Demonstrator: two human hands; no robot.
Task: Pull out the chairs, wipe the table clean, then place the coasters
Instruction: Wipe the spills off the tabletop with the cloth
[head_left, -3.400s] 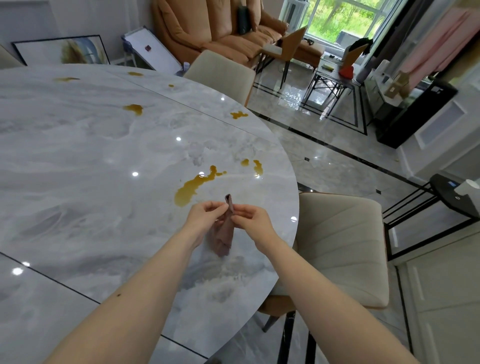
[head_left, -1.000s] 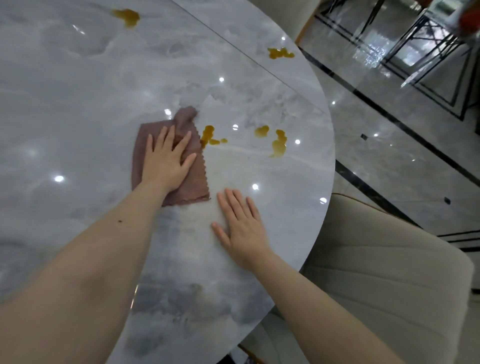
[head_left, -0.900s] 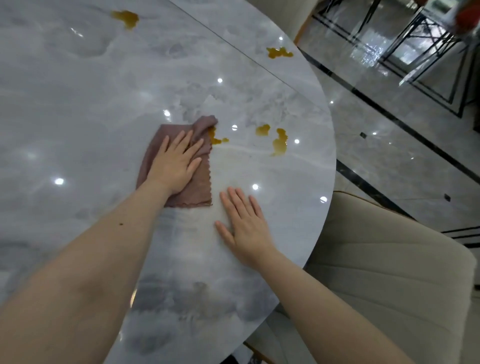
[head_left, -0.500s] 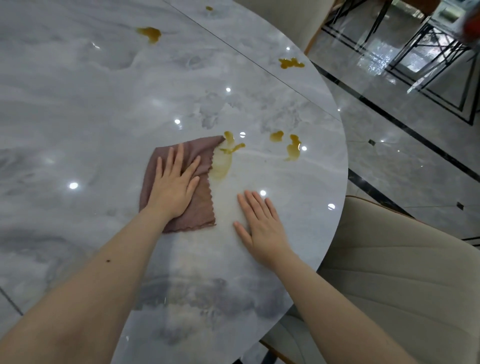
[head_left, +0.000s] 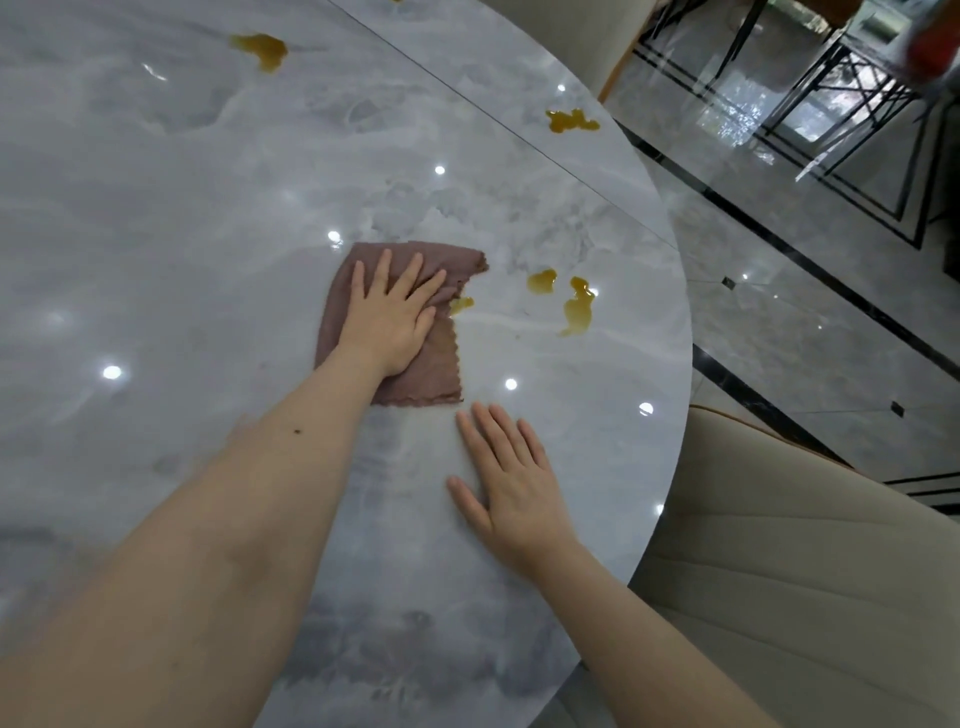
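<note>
1. A round, grey marble-patterned bench (head_left: 182, 218) is seen from above, with a thin seam running across its far part.
2. A brownish-mauve cloth (head_left: 431, 364) with a scalloped edge is laid flat on the bench, somewhat bunched at its far right corner.
3. The left hand (head_left: 392, 317) is pressed palm-down on the cloth, fingers straight and spread wide; nothing is gripped.
4. The right hand (head_left: 511, 478) is rested flat on the bare bench just beside the near right corner of the cloth, fingers straight and close together, holding nothing.
5. A small amber spill (head_left: 461, 305) is found touching the right edge of the cloth.
6. Two further amber patches (head_left: 576, 309) are seen near the cloth on its right, towards the bench's edge.
7. Another stain (head_left: 570, 120) is located beyond the seam near the far rim, and one more (head_left: 262, 49) at the far left.
8. A beige upholstered chair (head_left: 810, 582) is placed beside the bench at the right, its seat just beside the rim.
9. A glossy tiled floor (head_left: 779, 291) with dark inlay lines is visible beyond the bench.
</note>
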